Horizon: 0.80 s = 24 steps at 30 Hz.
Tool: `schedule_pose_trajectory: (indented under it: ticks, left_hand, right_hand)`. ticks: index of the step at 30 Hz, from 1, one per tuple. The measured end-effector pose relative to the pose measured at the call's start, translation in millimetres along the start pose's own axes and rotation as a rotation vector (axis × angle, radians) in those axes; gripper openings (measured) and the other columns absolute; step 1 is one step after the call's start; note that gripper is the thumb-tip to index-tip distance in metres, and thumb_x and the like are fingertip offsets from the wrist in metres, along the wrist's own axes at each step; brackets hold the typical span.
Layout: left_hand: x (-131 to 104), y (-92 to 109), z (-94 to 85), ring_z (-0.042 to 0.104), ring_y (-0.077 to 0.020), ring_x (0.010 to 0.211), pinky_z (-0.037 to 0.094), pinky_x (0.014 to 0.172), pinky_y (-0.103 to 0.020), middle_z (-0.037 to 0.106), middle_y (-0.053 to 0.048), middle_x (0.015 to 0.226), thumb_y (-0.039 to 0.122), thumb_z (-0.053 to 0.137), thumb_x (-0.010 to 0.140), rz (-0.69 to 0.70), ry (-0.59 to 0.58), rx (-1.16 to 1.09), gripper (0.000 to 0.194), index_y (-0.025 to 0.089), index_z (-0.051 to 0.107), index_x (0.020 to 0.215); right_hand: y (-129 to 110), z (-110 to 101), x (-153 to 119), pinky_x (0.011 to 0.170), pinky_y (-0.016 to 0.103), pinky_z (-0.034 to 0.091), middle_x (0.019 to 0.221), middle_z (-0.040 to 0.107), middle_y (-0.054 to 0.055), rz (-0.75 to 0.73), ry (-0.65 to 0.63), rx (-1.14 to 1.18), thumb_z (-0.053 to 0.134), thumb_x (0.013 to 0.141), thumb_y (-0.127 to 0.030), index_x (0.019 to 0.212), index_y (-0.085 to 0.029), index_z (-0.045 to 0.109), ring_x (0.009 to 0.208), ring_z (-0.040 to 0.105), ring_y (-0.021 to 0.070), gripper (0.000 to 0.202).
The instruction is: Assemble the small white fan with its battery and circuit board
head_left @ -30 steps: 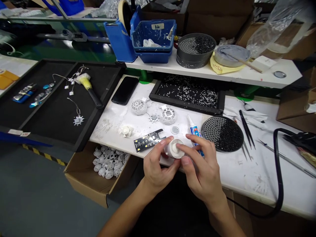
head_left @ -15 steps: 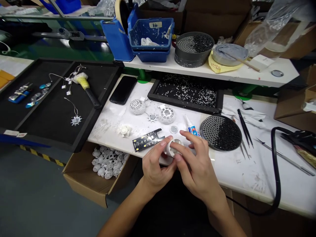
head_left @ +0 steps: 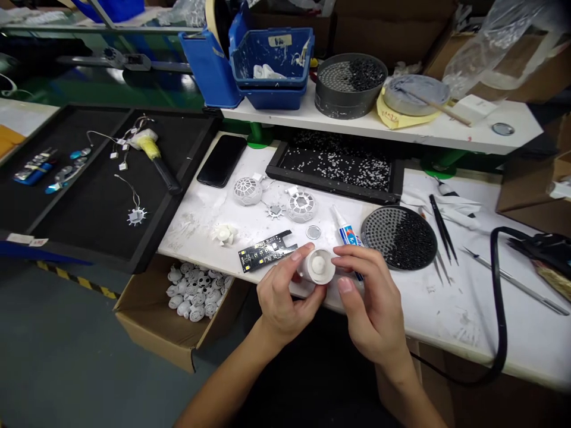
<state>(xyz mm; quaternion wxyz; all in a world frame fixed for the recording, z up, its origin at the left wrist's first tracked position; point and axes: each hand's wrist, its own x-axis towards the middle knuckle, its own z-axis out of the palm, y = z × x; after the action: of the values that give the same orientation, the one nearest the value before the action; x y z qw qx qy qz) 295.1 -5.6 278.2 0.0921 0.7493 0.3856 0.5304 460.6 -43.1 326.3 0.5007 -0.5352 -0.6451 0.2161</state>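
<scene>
My left hand point(head_left: 285, 291) is closed around a small white round plastic cup point(head_left: 331, 274), tilted so its open end faces up toward me. Inside the cup, a rounded white knob shows in the middle. Close on the right, my right hand point(head_left: 372, 297) has its fingers apart and holds nothing; its fingertips come near the rim, and I cannot tell if they touch it. Left of the cup lies a black circuit board point(head_left: 265, 252) with yellow chips. A small silver disc point(head_left: 313, 232) and a glue tube point(head_left: 347, 230) lie behind the cup.
White openwork domes point(head_left: 301, 205), a white finned part point(head_left: 224, 234) and a phone point(head_left: 222, 160) lie on the table. A round perforated tray point(head_left: 379, 229) of black bits, tweezers point(head_left: 443, 229) and a craft knife point(head_left: 513, 279) are rightward. A cardboard box point(head_left: 151, 327) stands below left.
My right hand has drawn back to the right, its fingers leaving the cup's opening. The cup's inside with the white knob now shows. My left hand keeps its hold.
</scene>
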Motion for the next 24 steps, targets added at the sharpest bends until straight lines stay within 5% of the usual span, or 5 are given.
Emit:
schedule_pose_trajectory:
  ticks: [17, 24]
  left_hand:
    - [-1.7, -2.3, 1.7, 0.079, -0.0321, 0.118, 0.071, 0.086, -0.04, 0.076, -0.022, 0.134, 0.023, 0.091, 0.083, -0.028, -0.021, -0.066, 0.092, 0.02, 0.038, 0.159]
    - [-0.3, -1.8, 2.9, 0.081, -0.0293, 0.114, 0.071, 0.084, -0.038, 0.078, -0.019, 0.132, 0.044, 0.089, 0.088, 0.008, 0.057, -0.058, 0.09, 0.023, 0.038, 0.159]
  right_hand:
    - [-0.9, 1.7, 0.8, 0.109, 0.048, 0.049, 0.133, 0.064, 0.01, 0.0, -0.003, 0.007, 0.059, 0.104, -0.018, 0.13, -0.024, 0.064, 0.126, 0.061, 0.0267, 0.028]
    - [-2.1, 11.9, 6.2, 0.113, 0.052, 0.045, 0.142, 0.063, 0.012, -0.034, -0.09, -0.225, 0.079, 0.094, -0.034, 0.151, -0.022, 0.047, 0.131, 0.057, 0.0316, 0.067]
